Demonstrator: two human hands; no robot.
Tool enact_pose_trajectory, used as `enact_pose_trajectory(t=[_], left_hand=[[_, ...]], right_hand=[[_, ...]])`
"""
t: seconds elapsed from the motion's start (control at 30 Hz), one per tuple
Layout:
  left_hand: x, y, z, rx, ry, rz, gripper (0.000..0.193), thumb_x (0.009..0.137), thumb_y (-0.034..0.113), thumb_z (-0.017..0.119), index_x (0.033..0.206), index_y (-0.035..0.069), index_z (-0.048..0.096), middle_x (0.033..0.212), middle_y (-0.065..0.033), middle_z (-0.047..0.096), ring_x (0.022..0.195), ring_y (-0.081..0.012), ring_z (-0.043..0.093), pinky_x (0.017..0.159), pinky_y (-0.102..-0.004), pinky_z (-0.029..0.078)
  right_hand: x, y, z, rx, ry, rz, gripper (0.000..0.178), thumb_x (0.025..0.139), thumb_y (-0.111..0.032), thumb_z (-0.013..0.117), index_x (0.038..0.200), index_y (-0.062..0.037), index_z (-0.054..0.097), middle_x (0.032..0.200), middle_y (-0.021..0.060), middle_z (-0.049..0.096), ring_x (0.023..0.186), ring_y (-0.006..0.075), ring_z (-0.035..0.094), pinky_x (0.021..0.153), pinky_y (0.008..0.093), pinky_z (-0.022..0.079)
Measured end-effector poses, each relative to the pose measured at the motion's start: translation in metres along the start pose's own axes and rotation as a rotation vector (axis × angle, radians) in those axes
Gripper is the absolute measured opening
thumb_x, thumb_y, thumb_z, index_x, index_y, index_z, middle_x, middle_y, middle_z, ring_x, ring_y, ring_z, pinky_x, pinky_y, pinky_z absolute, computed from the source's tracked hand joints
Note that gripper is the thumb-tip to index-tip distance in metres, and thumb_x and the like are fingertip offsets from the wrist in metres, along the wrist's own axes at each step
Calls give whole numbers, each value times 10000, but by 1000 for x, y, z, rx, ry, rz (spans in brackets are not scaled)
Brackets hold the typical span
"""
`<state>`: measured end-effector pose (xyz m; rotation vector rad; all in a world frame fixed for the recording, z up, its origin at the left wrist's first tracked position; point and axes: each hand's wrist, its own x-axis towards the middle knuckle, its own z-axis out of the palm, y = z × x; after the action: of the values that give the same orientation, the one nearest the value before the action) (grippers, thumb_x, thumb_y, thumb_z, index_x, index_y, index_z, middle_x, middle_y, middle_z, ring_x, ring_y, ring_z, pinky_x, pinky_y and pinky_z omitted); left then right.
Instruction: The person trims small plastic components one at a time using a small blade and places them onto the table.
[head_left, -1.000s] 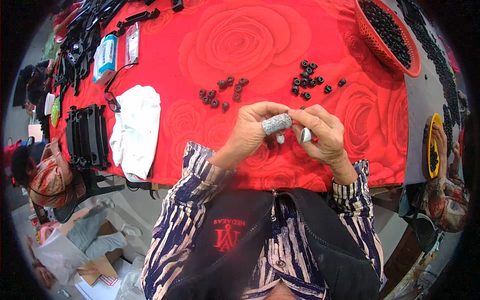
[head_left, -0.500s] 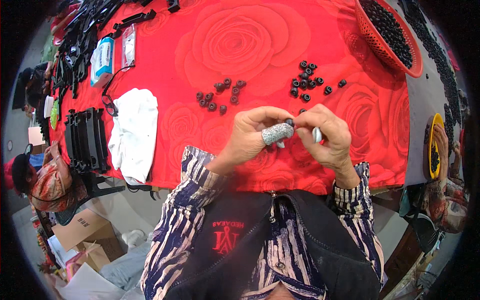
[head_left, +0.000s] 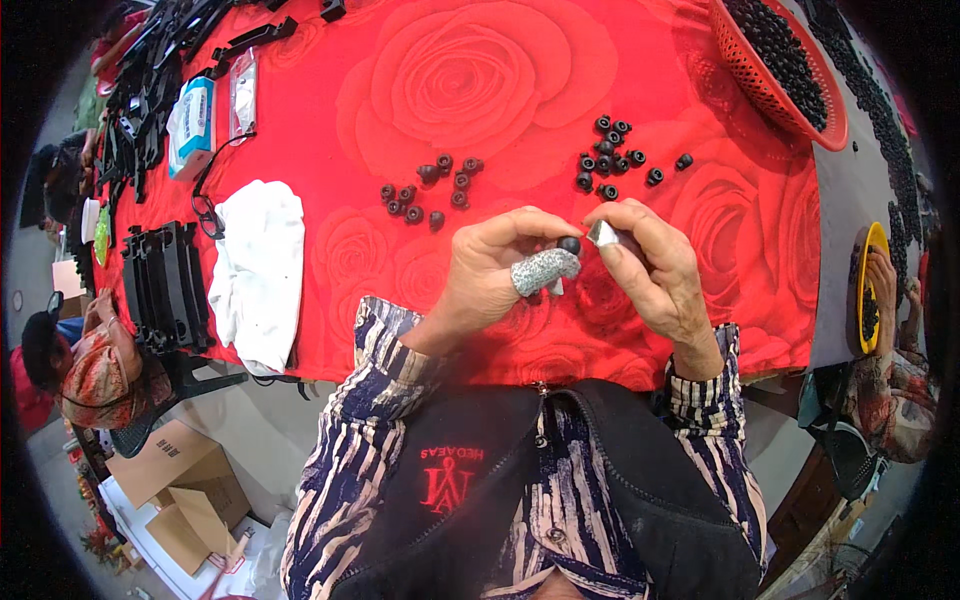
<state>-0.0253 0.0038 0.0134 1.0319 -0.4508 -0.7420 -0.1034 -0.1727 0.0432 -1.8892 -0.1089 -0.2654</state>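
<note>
Between the thumb and fingers of my left hand (head_left: 470,275) is a small black rounded part (head_left: 569,244). A grey speckled sleeve (head_left: 543,271) covers one finger of that hand. Just to the right, my right hand (head_left: 655,275) is closed on a small silvery-white piece (head_left: 604,234), whose kind I cannot make out. The hands are a short gap apart over the red rose-patterned tablecloth (head_left: 470,70). Beyond them lie two loose groups of similar black parts, one on the left (head_left: 429,172) and one on the right (head_left: 606,146).
A red basket (head_left: 752,85) full of black parts stands far right. At the right edge, another person's hand (head_left: 881,275) rests at a yellow tray (head_left: 880,240). On the left lie a white cloth (head_left: 258,270), long black pieces (head_left: 165,285) and a blue-white box (head_left: 193,130).
My hands have drawn apart, the left still with the black part. The silvery-white piece in the right hand has swung up toward the fingertips. The whole view has shifted slightly.
</note>
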Motion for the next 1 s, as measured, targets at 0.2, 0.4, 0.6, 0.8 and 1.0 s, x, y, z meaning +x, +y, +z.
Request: enact_pose_trajectory(t=[0.2, 0.4, 0.6, 0.8, 1.0], left_hand=[[1, 2, 1, 43, -2, 13, 264, 776, -23, 678, 1032, -28, 616, 919, -62, 580, 785, -97, 561, 631, -201, 491], [4, 3, 0, 88, 6, 20, 290, 744, -47, 700, 1024, -17, 626, 921, -47, 564, 799, -88, 523, 659, -202, 480], [3, 4, 1, 46, 6, -17, 280, 752, -39, 699, 1021, -23, 625, 915, -51, 558, 810, -89, 527, 657, -205, 491], [3, 4, 2, 85, 6, -9, 278, 750, -32, 704, 1016, -24, 626, 917, -49, 560, 813, -90, 528, 658, -205, 491], [4, 2, 2, 50, 10, -27, 283, 752, -30, 705, 1022, -24, 621, 927, -49, 567, 825, -94, 538, 669, -209, 490]], right_hand=[[1, -2, 2, -86, 22, 20, 184, 811, -8, 585, 992, 11, 556, 783, 98, 525, 643, 185, 526, 564, 278, 413], [2, 0, 3, -111, 36, 7, 174, 804, -9, 594, 975, 9, 562, 767, 101, 523, 615, 195, 519, 543, 289, 409], [1, 3, 5, -118, 51, -26, 180, 792, -4, 600, 966, 14, 562, 765, 110, 524, 620, 208, 523, 545, 303, 411], [1, 3, 5, -105, 40, -32, 185, 784, 2, 602, 963, 19, 560, 761, 109, 526, 613, 203, 518, 540, 302, 410], [1, 2, 5, -114, 45, -6, 191, 779, 8, 605, 964, 16, 561, 747, 105, 521, 597, 196, 510, 526, 297, 406]])
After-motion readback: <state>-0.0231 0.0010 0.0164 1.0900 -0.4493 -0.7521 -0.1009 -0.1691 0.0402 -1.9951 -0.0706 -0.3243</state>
